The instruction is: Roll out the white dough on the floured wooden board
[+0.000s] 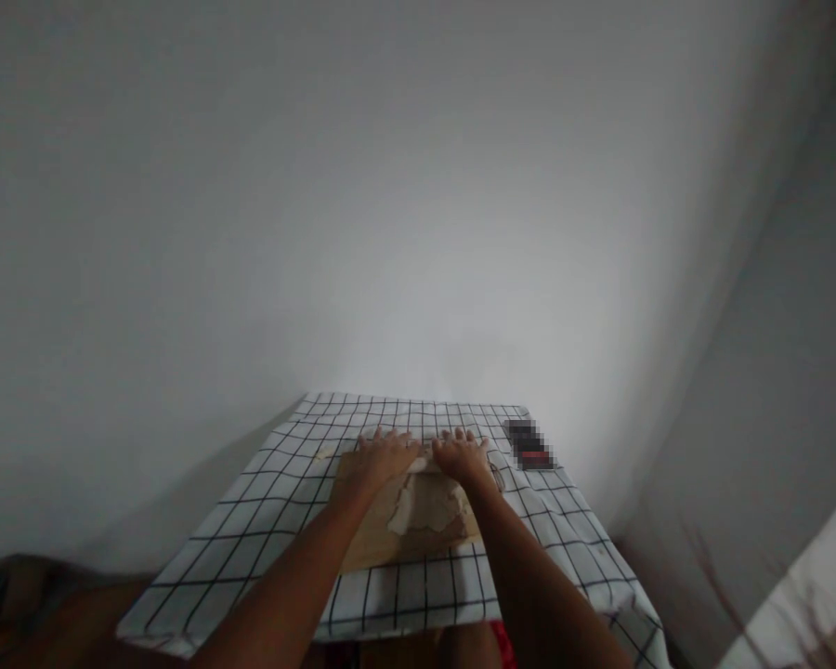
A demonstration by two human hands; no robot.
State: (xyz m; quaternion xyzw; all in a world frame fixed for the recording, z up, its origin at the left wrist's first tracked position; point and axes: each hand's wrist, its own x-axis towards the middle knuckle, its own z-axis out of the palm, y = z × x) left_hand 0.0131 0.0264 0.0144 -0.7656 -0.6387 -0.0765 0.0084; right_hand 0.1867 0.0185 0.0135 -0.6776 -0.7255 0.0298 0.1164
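Observation:
A flattened sheet of pale dough (424,506) with ragged edges lies on a wooden board (363,552). Across the board's far side, my left hand (388,453) is laid palm down with its fingers stretched forward and spread. My right hand (461,455) is beside it in the same pose, a small gap between the two. In that gap a pale bar, likely a rolling pin (424,459), shows at the dough's far edge; the palms cover most of it.
A white tablecloth (251,506) with black grid lines covers the table. At the right rear lies a dark, pixelated flat item (529,444). A small pale scrap (322,455) is left of the board. A plain wall (418,232) rises behind the table.

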